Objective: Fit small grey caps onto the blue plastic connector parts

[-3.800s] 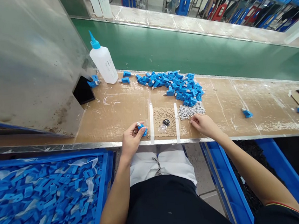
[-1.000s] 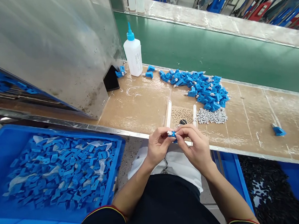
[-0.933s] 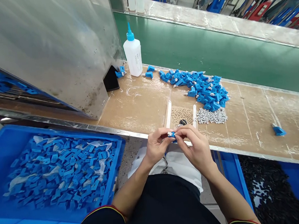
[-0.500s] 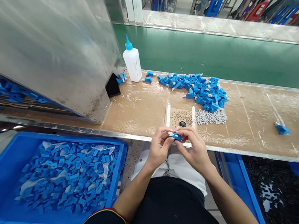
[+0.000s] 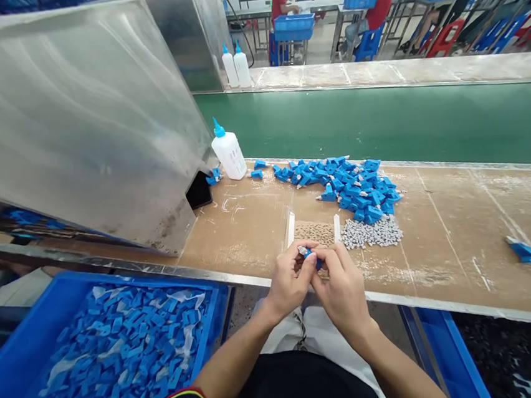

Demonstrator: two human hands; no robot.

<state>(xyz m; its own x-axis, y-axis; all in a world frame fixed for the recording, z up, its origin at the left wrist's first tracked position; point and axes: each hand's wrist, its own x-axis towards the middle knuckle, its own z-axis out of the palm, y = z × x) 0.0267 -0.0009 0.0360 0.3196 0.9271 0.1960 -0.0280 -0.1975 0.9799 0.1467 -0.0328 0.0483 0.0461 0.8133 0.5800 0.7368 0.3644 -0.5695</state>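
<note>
At the bench's front edge, my left hand (image 5: 288, 282) and my right hand (image 5: 343, 286) meet, fingers closed round one small blue plastic part (image 5: 306, 252). A whitish bit shows at its left end; fingers cover much of the rest. Just beyond my fingertips lies a patch of small tan pieces (image 5: 314, 233) between two white strips. To its right is a heap of small grey pieces (image 5: 373, 232). Behind them is a pile of similar blue parts (image 5: 363, 189), several with whitish tips.
A white bottle with blue nozzle (image 5: 230, 155) stands beside a metal housing (image 5: 79, 117). Past the bench runs a green belt (image 5: 380, 122). A blue bin (image 5: 214, 320) of blue parts sits low left, another bin (image 5: 448, 344) with black pieces low right. People sit in the background.
The view has tilted up, showing more of the room. My fingers now cover more of the blue part, and a dark round thing seen beyond them earlier no longer shows.
</note>
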